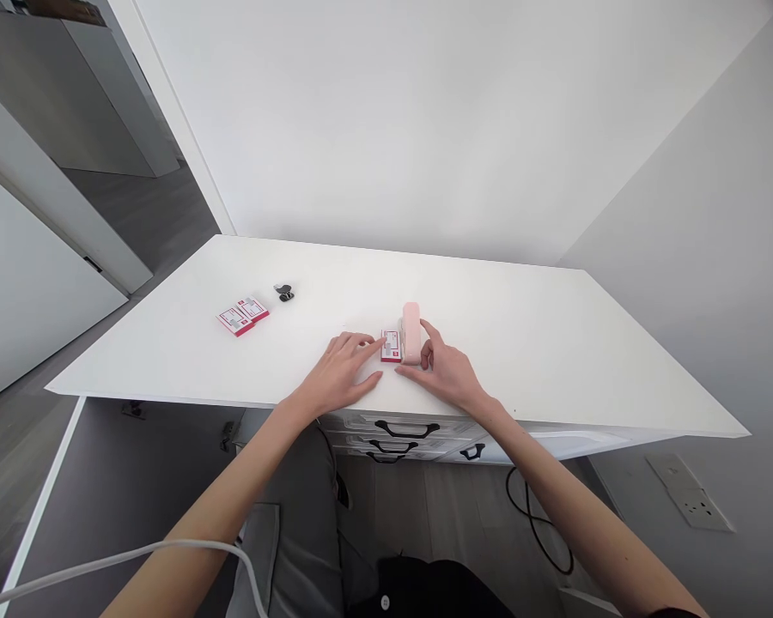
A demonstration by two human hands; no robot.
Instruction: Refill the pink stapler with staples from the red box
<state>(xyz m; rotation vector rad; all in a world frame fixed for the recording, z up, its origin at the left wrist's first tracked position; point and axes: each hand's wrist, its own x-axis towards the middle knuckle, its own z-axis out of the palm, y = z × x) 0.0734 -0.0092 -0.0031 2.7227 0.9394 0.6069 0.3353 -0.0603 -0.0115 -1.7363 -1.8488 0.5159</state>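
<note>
A pink stapler lies on the white desk near its front edge, pointing away from me. A small red and white box sits against its left side. My left hand lies flat on the desk with fingers stretched out, the fingertips touching the small box. My right hand cups the right side of the stapler, thumb and forefinger around its near end.
Two more red and white boxes lie side by side at the left of the desk. A small black object sits behind them. Drawers with black handles are under the desk. A white cable crosses the lower left.
</note>
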